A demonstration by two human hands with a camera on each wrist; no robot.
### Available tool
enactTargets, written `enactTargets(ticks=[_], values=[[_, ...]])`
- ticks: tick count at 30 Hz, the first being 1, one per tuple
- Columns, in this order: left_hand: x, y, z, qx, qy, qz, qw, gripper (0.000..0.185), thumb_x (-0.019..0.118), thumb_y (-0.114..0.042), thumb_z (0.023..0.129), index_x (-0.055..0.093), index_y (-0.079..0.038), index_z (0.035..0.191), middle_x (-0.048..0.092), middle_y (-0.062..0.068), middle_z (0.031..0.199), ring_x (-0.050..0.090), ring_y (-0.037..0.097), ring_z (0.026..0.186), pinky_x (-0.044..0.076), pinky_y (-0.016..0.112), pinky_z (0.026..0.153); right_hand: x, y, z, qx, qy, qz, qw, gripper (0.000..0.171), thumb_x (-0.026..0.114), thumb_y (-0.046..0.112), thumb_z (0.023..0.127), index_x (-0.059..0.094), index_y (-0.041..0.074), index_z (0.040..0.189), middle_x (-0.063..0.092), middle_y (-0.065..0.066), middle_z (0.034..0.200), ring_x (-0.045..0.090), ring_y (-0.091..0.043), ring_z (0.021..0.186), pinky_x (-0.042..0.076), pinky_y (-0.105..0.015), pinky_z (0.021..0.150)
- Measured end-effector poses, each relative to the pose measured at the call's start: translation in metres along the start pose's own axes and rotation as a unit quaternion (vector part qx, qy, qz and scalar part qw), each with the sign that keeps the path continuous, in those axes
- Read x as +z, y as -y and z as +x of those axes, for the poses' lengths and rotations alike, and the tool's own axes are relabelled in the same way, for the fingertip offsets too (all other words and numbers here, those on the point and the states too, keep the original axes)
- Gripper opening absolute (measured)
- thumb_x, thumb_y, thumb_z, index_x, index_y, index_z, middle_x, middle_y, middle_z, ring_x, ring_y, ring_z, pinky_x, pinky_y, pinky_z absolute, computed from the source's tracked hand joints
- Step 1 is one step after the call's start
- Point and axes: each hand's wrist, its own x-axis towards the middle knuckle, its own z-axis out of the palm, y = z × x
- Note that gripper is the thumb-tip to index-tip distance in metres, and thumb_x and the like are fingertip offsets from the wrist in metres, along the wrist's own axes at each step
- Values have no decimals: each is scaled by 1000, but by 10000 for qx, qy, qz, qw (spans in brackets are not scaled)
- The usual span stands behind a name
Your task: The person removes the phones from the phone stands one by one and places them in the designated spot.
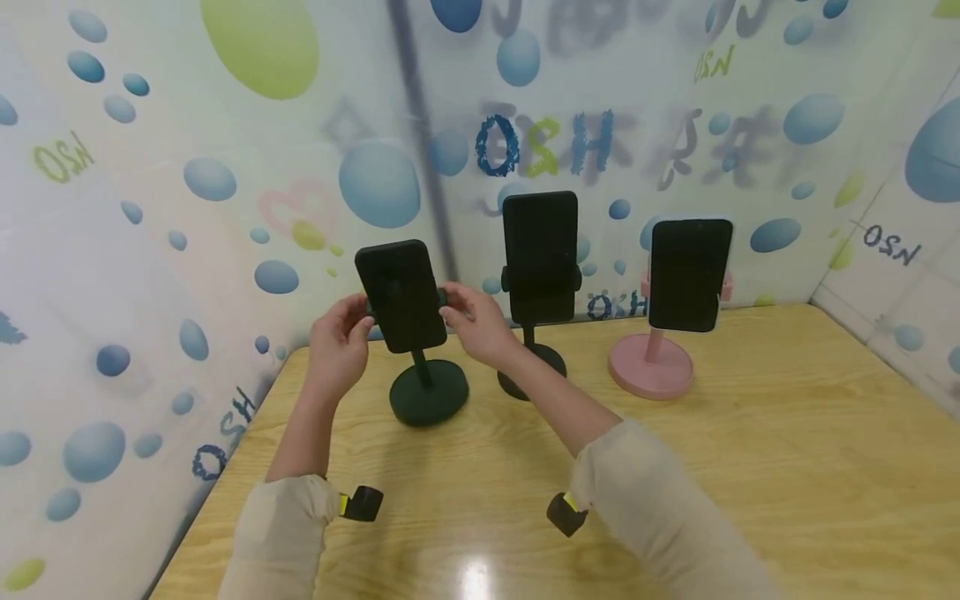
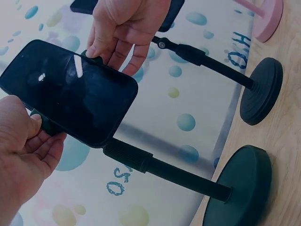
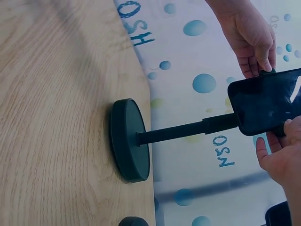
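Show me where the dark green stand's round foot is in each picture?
Head: the dark green stand's round base sits on the wooden table, left of centre, below both hands.
Left wrist: the base is at the bottom right, standing on edge at the table's rim.
Right wrist: the base is in the middle, a little left, with its pole running right.
Shared landmark: the black phone clamped on this stand, pinched by the left hand and the right hand.

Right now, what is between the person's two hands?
A black phone in the clamp of a dark green stand sits between the left hand and right hand; all three views show it.
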Motion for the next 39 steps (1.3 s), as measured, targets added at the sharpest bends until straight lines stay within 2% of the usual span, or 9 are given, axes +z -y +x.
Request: enactTargets(ticks=[3,11,20,23,27,33,36,39], values=[[0,-4,-4,133,9,-53,9999,28,45,5,90,49,13,116,55,25,104,52,25,92,38,7,74,-5,3,-7,-73,89,18,9999,31,47,6,93,49,2,124,59,-13,107,57,-22,99,48,-28,82],[0,-19,-19,510,106,-199,9984,25,49,6,88,52,11,112,55,21,94,50,13,79,40,10,67,-22,13,-30,-217,228,3,9995,33,49,7,92,49,2,125,57,-12,110,55,-21,102,46,-28,84],[4,-40,-36,1150,273,-839,9894,22,52,12,84,54,13,105,57,21,90,53,8,78,45,13,74,-43,23,-56,-626,109,-91,9979,34,51,4,90,50,-2,124,59,-15,107,58,-23,95,48,-31,78],[8,-44,-43,1346,280,-1033,9851,22,53,15,81,54,14,103,57,21,89,53,5,78,46,13,74,-47,24,-66,-704,89,37,9975,32,52,2,89,51,-3,122,60,-15,104,58,-22,94,48,-30,80],[15,-47,-52,1692,322,-1279,9767,23,56,16,79,54,16,102,58,15,88,55,6,79,47,15,72,-55,24,-82,-664,68,153,9977,31,52,0,89,51,-4,120,59,-15,100,56,-22,88,48,-26,78],[29,-48,-62,2250,598,-1932,9531,20,60,10,79,55,16,98,59,-5,89,57,12,79,48,18,72,-68,20,-106,-650,-27,150,9978,34,51,-5,88,47,-9,121,56,-19,100,53,-14,85,47,-20,76],[37,-50,-65,2300,749,-2176,9456,20,59,12,79,55,15,98,59,-5,90,56,13,78,48,19,72,-74,18,-115,-754,-13,311,9967,34,49,-6,88,45,-10,121,56,-19,101,52,-9,86,46,-19,76],[46,-52,-66,2354,877,-2305,9401,19,58,11,80,55,15,99,59,-1,90,57,16,79,48,20,72,-81,15,-123,-931,65,582,9939,33,48,-6,89,45,-11,121,56,-12,102,53,-11,88,47,-20,77]])
